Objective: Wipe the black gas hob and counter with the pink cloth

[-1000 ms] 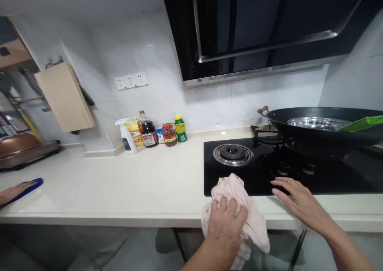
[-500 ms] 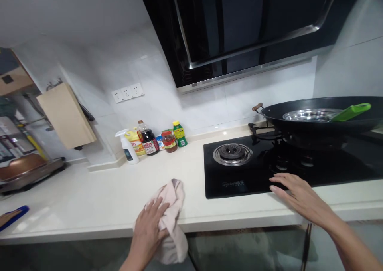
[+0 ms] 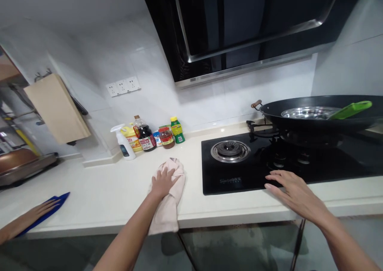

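My left hand [image 3: 163,182] lies with spread fingers on a pale pink cloth [image 3: 170,203], pressing it on the white countertop [image 3: 104,197]. One end of the cloth hangs over the counter's front edge. Over by the black gas stove [image 3: 233,179], my right hand [image 3: 295,193] is open at its front edge, fingers apart and nothing in them. Whether its palm touches the counter is hard to tell.
Another person's hand [image 3: 37,213] lies on a blue cloth [image 3: 61,201] at left. Along the wall stand a white spray bottle [image 3: 125,145], a dark sauce bottle [image 3: 145,135], a jar [image 3: 166,138] and a green bottle [image 3: 177,131]. A wok [image 3: 302,129] sits on the stove.
My left hand and the pink cloth have moved farther in over the counter, toward the bottles. The other person's hand and blue cloth have come into fuller view from the left. My right hand has hardly moved.
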{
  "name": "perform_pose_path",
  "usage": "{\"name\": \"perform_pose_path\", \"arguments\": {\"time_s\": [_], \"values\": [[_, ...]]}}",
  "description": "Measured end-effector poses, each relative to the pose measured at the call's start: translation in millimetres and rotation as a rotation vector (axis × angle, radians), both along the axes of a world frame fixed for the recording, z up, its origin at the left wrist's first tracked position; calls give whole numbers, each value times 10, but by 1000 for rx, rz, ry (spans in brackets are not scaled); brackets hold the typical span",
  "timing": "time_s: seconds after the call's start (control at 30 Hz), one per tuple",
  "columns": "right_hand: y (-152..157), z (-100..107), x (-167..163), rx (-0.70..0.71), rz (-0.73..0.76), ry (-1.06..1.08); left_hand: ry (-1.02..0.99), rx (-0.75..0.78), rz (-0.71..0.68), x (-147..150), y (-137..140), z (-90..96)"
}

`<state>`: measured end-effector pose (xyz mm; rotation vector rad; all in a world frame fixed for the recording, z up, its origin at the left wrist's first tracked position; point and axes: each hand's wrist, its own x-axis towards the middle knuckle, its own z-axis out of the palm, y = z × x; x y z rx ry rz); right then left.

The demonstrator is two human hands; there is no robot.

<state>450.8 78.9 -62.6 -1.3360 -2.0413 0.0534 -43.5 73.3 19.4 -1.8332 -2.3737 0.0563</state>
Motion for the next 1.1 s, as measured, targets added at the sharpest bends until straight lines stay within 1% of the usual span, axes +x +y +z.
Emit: {"name": "perform_pose_path", "arguments": {"time_s": [0.1,0.2,0.3,0.4,0.47,0.53,0.57,0.63,0.73,0.83,0.9,1.0,1.1], "values": [[13,-23,11,19,-8,-8,-26,-9,0,305,252,-26],[18,-36,18,30,-8,-21,-39,-14,-74,666,296,-68],[5,-24,22,34,-9,-33,-44,-3,-195,926,125,-105],[-14,-2,25,27,-5,-49,-54,-3,-289,955,-207,-110],[-23,4,27,21,7,-61,-67,-14,-369,838,-450,-93],[-27,-3,27,19,14,-71,-82,-40,-444,637,-653,-68],[-27,-12,28,20,14,-73,-86,-52,-454,513,-729,-56],[-21,-41,41,27,7,-76,-73,-60,-395,236,-822,-48],[11,-112,111,40,24,-91,-41,-15,-223,-198,-829,-88],[69,-206,238,35,56,-119,-37,21,-81,-560,-686,-155],[98,-255,313,37,45,-115,-7,41,-1,-715,-517,-180],[89,-267,339,79,3,-107,53,68,68,-803,-186,-168],[30,-216,276,126,-16,-151,53,72,82,-753,222,-127]]}}
